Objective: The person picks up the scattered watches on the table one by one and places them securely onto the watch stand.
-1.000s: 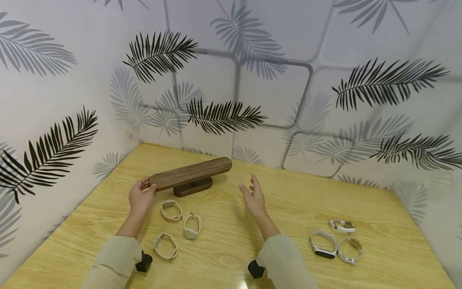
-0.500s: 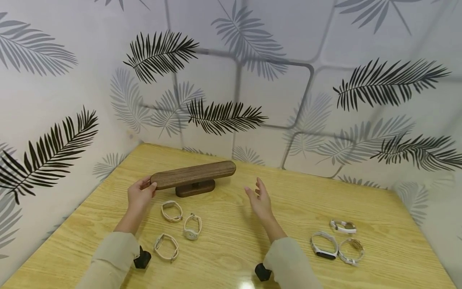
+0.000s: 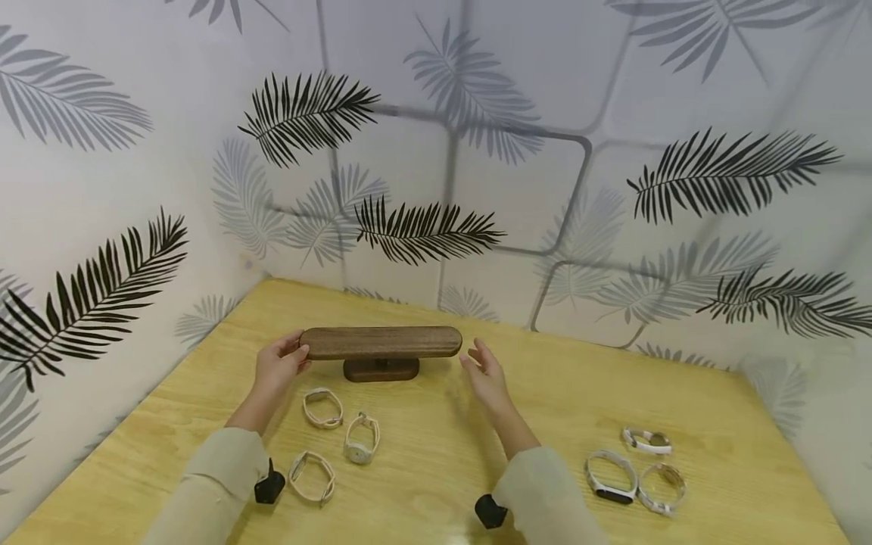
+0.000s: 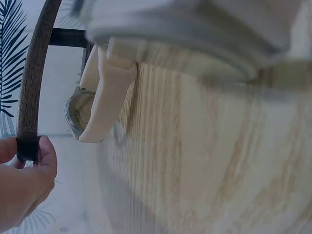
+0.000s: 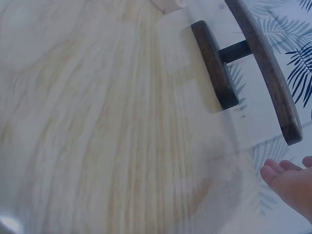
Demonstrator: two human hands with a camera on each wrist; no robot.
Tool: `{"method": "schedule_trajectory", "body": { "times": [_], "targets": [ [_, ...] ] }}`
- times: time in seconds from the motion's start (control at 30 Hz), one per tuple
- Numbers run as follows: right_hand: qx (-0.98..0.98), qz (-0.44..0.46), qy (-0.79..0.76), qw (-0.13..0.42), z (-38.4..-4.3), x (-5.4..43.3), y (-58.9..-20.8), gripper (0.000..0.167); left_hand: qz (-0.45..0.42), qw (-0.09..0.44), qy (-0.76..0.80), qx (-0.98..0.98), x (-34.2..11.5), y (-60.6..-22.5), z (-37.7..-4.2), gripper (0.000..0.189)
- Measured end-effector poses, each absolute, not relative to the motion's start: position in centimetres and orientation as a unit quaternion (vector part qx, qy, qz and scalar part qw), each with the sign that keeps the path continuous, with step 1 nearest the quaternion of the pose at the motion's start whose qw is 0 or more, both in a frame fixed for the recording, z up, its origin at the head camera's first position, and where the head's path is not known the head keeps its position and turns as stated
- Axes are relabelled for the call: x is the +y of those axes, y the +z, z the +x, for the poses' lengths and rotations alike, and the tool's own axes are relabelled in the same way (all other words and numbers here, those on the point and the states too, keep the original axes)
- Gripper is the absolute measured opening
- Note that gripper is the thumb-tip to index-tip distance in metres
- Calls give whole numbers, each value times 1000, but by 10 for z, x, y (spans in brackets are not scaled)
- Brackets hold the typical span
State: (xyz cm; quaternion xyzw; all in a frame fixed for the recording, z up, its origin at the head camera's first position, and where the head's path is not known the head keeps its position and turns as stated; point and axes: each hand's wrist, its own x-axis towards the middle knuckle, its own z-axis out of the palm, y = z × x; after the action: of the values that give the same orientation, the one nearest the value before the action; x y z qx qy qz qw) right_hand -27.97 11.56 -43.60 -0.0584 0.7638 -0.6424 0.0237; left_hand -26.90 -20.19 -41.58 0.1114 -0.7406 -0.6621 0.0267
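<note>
A dark wooden T-bar display stand (image 3: 381, 343) stands toward the back of the table, its long bar raised on a short post over an oblong base (image 3: 381, 370). My left hand (image 3: 278, 365) pinches the bar's left end between thumb and fingers, which the left wrist view shows up close at the bar's dark tip (image 4: 27, 148). Just off the opposite end is my right hand (image 3: 487, 375), fingers loosely extended and holding nothing; the right wrist view shows a gap between its fingertips and the bar's end (image 5: 292, 134).
Three pale-strapped watches, including a round-faced one (image 3: 358, 453), lie in front of the stand on the left. At the right lie three more white or pale wristbands, one a fitness band with a black screen (image 3: 615, 496). A leaf-patterned wall (image 3: 409, 151) rises behind the table (image 3: 422, 484).
The stand has turned from slanting to nearly square with me and come a little closer. My left hand shifted slightly right with it. The right hand moved out rightward, then slightly back toward the bar.
</note>
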Motion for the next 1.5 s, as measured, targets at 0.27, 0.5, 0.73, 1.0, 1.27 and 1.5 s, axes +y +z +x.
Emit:
{"method": "schedule_trajectory", "body": {
  "times": [0.27,0.5,0.73,1.0,1.27,1.5],
  "targets": [
    [728,-42,-684,38,-277,109,-436,58,120,50,-649,-749,-201,-421,-270,44],
    [710,-38,-701,47,-278,109,-429,55,129,60,-648,-748,-198,-423,-269,42],
    [718,-19,-695,33,-280,109,-428,53,125,57,-649,-749,-196,-422,-271,41],
    [731,34,-682,-19,-279,111,-428,43,119,48,-643,-755,-187,-417,-270,41],
    [704,70,-704,-63,-279,119,-430,36,110,40,-650,-751,-177,-414,-271,39],
    [714,76,-692,-72,-274,133,-431,36,105,34,-654,-748,-163,-412,-270,37]
  ]
}}
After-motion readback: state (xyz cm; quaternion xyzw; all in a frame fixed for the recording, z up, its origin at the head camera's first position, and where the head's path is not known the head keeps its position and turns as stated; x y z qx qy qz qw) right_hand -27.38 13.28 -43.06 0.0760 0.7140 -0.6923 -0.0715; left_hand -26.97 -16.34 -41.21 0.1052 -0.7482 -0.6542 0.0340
